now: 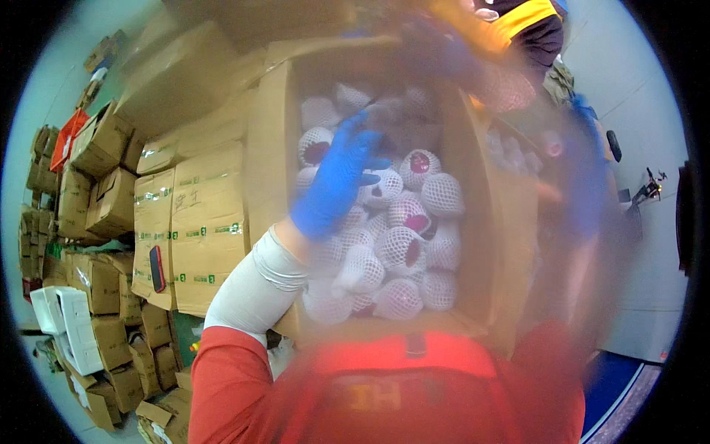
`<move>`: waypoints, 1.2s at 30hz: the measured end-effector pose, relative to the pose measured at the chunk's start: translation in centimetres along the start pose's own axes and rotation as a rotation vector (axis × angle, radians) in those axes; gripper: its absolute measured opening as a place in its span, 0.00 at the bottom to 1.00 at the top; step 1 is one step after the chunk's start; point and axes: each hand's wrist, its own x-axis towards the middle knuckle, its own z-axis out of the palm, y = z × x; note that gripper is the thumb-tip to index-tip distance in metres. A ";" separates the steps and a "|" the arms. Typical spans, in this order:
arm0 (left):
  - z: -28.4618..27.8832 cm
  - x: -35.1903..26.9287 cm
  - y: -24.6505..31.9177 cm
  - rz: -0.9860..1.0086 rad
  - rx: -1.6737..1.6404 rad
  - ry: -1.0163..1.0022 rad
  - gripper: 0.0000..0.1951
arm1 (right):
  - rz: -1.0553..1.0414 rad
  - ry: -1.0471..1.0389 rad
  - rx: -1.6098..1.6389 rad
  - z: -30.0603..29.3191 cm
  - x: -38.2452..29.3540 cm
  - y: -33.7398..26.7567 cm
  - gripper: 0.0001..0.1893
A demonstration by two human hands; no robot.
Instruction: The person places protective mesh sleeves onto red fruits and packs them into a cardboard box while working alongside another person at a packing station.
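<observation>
An open cardboard box (502,222) stands in front of me, with many round, dark red fruits (402,250) in white foam net sleeves inside. My left hand (343,177), in a blue glove, is over the left side of the fruits, fingers apart and pointing right; no fruit shows in its grasp, though the fingertips lie close to a netted fruit (384,187). My right hand (585,161), also in a blue glove, is raised outside the box on the right and strongly blurred. A blurred pinkish round thing (553,145) shows beside it; whether the hand holds it cannot be told.
Closed cardboard boxes (208,222) lie at the left, a phone (157,269) on one. Further left are stacked boxes (113,341), a white foam container (77,327) and a red crate (67,139). A co-worker's sleeve (521,28) and blurred gloved hand (444,50) reach across the far side, near another netted fruit (507,89).
</observation>
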 end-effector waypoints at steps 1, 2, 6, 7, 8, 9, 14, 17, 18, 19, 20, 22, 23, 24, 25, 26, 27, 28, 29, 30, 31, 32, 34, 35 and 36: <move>0.8 0.5 0.0 0.004 -0.019 -0.022 0.27 | 0.114 -0.102 0.082 3.5 -2.8 -3.4 0.27; -0.6 -0.3 -0.1 0.025 -0.009 0.066 0.28 | -0.073 -0.463 -0.251 6.8 -2.9 0.2 0.26; -1.3 -0.3 -0.3 0.075 -0.048 0.076 0.27 | -0.423 -1.373 -0.292 16.5 -9.2 -1.9 0.21; -1.1 -0.2 -0.4 0.090 -0.056 0.058 0.26 | -0.566 -1.427 -0.335 17.4 -10.9 -1.1 0.18; -1.1 -0.3 -0.3 0.089 -0.049 0.058 0.26 | -0.541 -1.444 -0.366 18.3 -12.8 0.1 0.15; -0.8 -0.2 -0.3 0.088 -0.046 0.045 0.26 | -0.509 -1.455 -0.410 18.8 -14.3 1.1 0.12; -0.8 -0.5 -0.1 0.071 -0.029 0.045 0.26 | -0.526 -1.494 -0.593 20.7 -16.1 2.3 0.11; -1.3 -0.6 -0.2 0.077 -0.049 0.026 0.26 | -0.466 -1.470 -0.493 20.5 -15.0 1.2 0.12; -1.2 -0.5 -0.2 0.070 -0.046 0.029 0.26 | -0.388 -1.431 -0.475 20.5 -14.7 1.2 0.12; -1.1 -0.5 -0.2 0.063 -0.044 0.033 0.26 | -0.311 -1.390 -0.455 20.5 -14.4 1.3 0.12; -1.0 -0.5 -0.1 0.055 -0.042 0.037 0.26 | -0.323 -1.413 -0.474 20.7 -14.3 1.8 0.13; -1.1 -0.6 0.1 0.061 -0.041 0.029 0.26 | -0.321 -1.421 -0.461 20.3 -14.4 1.1 0.14; -1.1 -0.7 0.1 0.064 -0.041 0.025 0.26 | -0.320 -1.426 -0.454 20.1 -14.8 0.8 0.14; -1.0 -0.6 -0.1 0.065 -0.051 0.018 0.26 | -0.523 -1.270 -0.628 20.2 -16.2 1.8 0.14; -0.9 -0.6 0.0 0.061 -0.045 0.018 0.26 | -0.518 -1.263 -0.603 20.2 -16.9 2.7 0.14; -0.8 -0.7 0.2 0.056 -0.038 0.018 0.26 | -0.512 -1.256 -0.578 20.2 -17.4 3.4 0.14; -0.9 -0.7 0.2 0.048 -0.033 0.021 0.26 | -0.505 -1.253 -0.551 20.4 -17.3 3.2 0.14; -1.1 -0.7 0.1 0.066 -0.031 0.017 0.26 | -0.401 -1.352 -0.549 20.5 -16.8 3.0 0.16; -1.2 -0.7 0.1 0.064 -0.035 0.019 0.26 | -0.350 -1.349 -0.539 20.6 -16.3 2.7 0.17; -1.1 -0.8 0.2 0.061 -0.042 0.015 0.26 | -0.295 -1.341 -0.532 20.6 -15.9 2.3 0.18; -1.2 -0.8 0.2 0.059 -0.048 0.021 0.26 | -0.247 -1.340 -0.521 20.7 -15.1 1.7 0.19; -1.4 -0.8 0.1 0.063 -0.063 0.026 0.25 | -0.251 -1.328 -0.505 20.6 -13.6 0.9 0.22; -1.7 -0.3 -0.3 0.179 -0.091 0.073 0.24 | -0.122 -1.230 -0.380 20.1 -11.0 0.6 0.28; -2.1 -0.2 -0.5 0.235 -0.103 0.107 0.23 | -0.085 -1.158 -0.419 19.5 -8.6 -2.5 0.30; -1.2 -0.8 0.8 0.199 -0.214 0.203 0.22 | -0.130 -1.008 -0.360 18.7 -7.6 -2.3 0.32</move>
